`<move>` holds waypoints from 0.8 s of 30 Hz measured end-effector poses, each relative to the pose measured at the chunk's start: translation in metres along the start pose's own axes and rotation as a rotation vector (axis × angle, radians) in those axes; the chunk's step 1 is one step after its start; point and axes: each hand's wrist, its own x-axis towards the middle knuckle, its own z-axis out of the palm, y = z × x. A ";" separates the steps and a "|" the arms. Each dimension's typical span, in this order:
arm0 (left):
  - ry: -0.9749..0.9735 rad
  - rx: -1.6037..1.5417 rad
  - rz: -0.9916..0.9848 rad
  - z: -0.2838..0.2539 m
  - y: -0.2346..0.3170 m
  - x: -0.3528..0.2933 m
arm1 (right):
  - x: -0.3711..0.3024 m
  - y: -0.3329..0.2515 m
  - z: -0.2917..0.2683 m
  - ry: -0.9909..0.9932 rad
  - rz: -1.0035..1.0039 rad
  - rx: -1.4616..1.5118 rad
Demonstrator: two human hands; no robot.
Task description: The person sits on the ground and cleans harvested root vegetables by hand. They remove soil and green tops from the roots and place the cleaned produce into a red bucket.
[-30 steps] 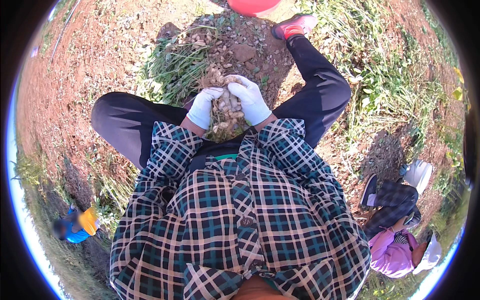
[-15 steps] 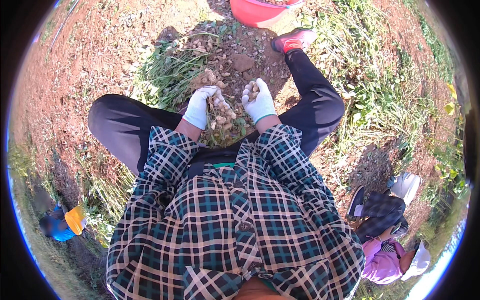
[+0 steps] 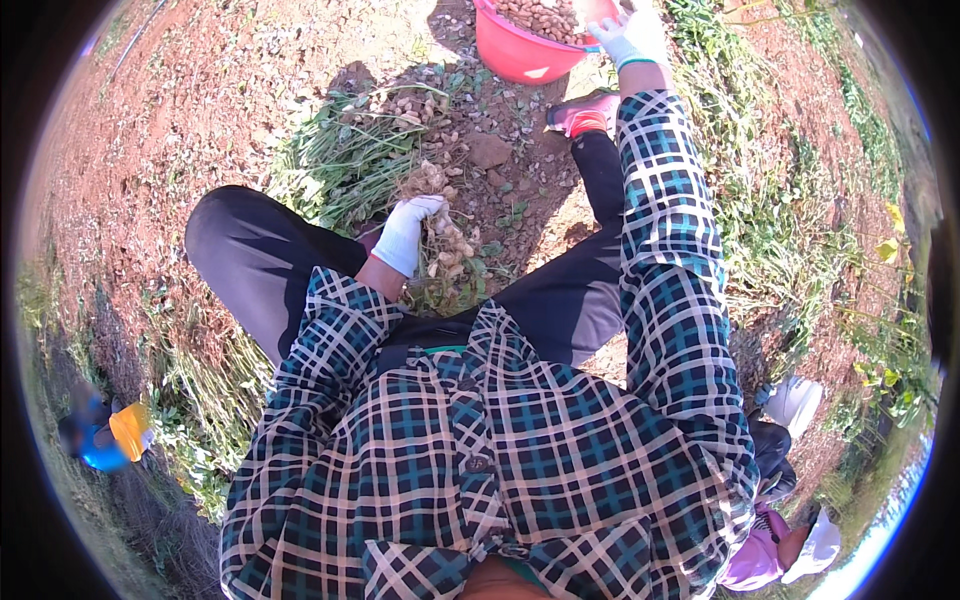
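A heap of green plants (image 3: 340,150) is lying on the left. A red basin (image 3: 520,60) is standing farther off. A peanut bunch (image 3: 450,245) is sitting near the heap, the left hand (image 3: 408,230) gripping it. The right hand (image 3: 634,40) is showing at the basin's rim; I cannot tell its grip.

A wide head-worn fisheye looks steeply downward.

Brown soil (image 3: 545,172) is leaving a lane open between my white-gloved left hand (image 3: 405,232) and the round red plastic basin (image 3: 522,62); a brown clod (image 3: 489,151) is obstructing it, with green leafy stems (image 3: 335,155) crowding its left, my pinkish-red shoe (image 3: 585,117) its right.
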 end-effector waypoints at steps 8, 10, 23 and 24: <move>-0.168 -0.001 0.009 -0.029 -0.008 0.014 | -0.144 0.099 -0.046 0.036 0.452 0.214; -0.213 0.029 0.070 -0.019 0.000 0.010 | -0.198 0.108 -0.039 0.198 0.494 0.145; -0.221 0.090 0.094 -0.051 -0.040 0.050 | -0.108 -0.034 0.053 0.011 -0.528 -0.648; -0.269 0.076 0.043 -0.045 -0.035 0.050 | -0.046 -0.017 -0.001 0.356 -0.653 -1.545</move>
